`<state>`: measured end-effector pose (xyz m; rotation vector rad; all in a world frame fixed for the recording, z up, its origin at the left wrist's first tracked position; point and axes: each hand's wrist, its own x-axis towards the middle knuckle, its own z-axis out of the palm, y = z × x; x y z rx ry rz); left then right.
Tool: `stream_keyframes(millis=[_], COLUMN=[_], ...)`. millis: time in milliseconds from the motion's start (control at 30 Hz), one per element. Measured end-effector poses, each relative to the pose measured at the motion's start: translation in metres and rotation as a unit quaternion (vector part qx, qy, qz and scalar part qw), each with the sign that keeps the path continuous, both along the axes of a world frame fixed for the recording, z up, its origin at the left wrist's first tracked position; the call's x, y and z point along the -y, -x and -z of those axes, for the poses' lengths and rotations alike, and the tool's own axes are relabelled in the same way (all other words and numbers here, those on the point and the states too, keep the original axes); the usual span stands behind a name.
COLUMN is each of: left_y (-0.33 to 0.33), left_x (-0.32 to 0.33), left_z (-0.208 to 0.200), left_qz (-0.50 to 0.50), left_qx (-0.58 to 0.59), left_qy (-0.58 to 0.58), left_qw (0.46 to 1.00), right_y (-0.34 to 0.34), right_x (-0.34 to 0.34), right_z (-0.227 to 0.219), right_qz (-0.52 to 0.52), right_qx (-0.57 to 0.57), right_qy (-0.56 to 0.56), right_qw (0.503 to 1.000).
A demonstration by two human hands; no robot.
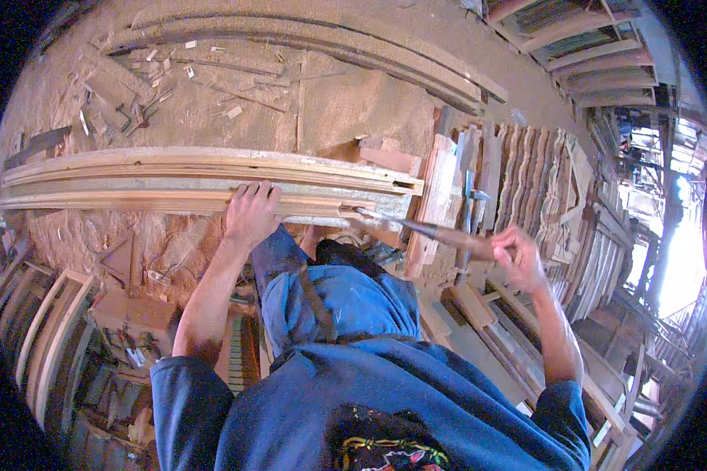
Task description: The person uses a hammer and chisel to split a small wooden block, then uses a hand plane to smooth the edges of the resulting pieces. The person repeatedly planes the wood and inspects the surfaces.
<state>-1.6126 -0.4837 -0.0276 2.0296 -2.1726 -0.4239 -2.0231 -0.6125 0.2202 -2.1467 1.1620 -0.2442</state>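
My left hand (251,213) lies over the near wooden rail (149,202), its fingers curled across the top face. My right hand (518,257) is closed at the end of the wooden handle of a long chisel (428,229). The dark blade slants left, and its tip meets a slot near the right end of that rail. Beyond it lies a second grooved rail (212,159) with a slot cut at its right end. Both rest lengthwise in front of me.
A hammer (473,194) lies on boards to the right, beside a row of wavy-edged wooden pieces (530,177). Offcuts (188,71) and sawdust cover the ground beyond the rails. Wooden frames (55,330) lean at lower left, and long timbers (487,330) lie at lower right.
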Motion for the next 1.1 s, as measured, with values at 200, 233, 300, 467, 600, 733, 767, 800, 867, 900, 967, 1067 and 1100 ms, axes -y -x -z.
stream_keyframes(millis=[200,233,300,467,600,733,767,800,867,900,967,1067,1100], left_y=[0.002,0.003,0.004,0.001,0.003,0.004,0.005,0.005,0.005,0.005,0.006,0.005,0.004], left_x=[0.000,0.000,0.000,-0.003,-0.006,-0.004,-0.003,-0.002,-0.002,-0.003,-0.005,-0.006,-0.006], left_z=[-0.002,0.000,0.003,0.007,0.007,0.004,0.003,0.003,0.003,0.003,0.004,0.004,0.003], left_qz=[-0.005,-0.012,-0.008,0.002,-0.018,-0.020,-0.018,-0.009,-0.003,0.000,0.000,-0.009,-0.006], left_qx=[0.012,0.010,0.021,0.013,0.016,0.004,0.013,0.017,0.025,0.026,0.027,0.007,0.010], left_qy=[-0.015,-0.011,0.007,0.046,0.048,0.028,0.031,0.028,0.019,0.033,0.051,0.050,0.041], left_qw=[1.000,1.000,1.000,0.999,0.999,0.999,0.999,0.999,0.999,0.999,0.998,0.999,0.999], right_y=[-0.049,-0.067,-0.088,-0.037,0.016,0.004,-0.006,-0.015,-0.026,-0.027,-0.016,0.007,0.009], right_x=[-0.008,-0.013,-0.021,0.001,0.016,0.020,0.018,0.016,0.014,0.015,0.028,0.048,0.051], right_z=[-0.068,-0.068,-0.067,-0.021,0.005,-0.023,-0.027,-0.026,-0.013,-0.002,0.022,0.038,0.042], right_qz=[-0.030,-0.051,-0.127,-0.060,-0.040,-0.106,-0.149,-0.202,-0.209,-0.231,-0.232,-0.249,-0.253], right_qx=[-0.158,-0.179,-0.211,-0.072,-0.027,-0.293,-0.361,-0.396,-0.467,-0.454,-0.401,-0.361,-0.386], right_qy=[0.013,0.029,0.063,0.069,-0.037,-0.039,-0.032,0.001,-0.044,-0.036,-0.092,-0.111,-0.115], right_qw=[0.987,0.982,0.967,0.993,0.998,0.949,0.920,0.896,0.858,0.860,0.881,0.892,0.880])
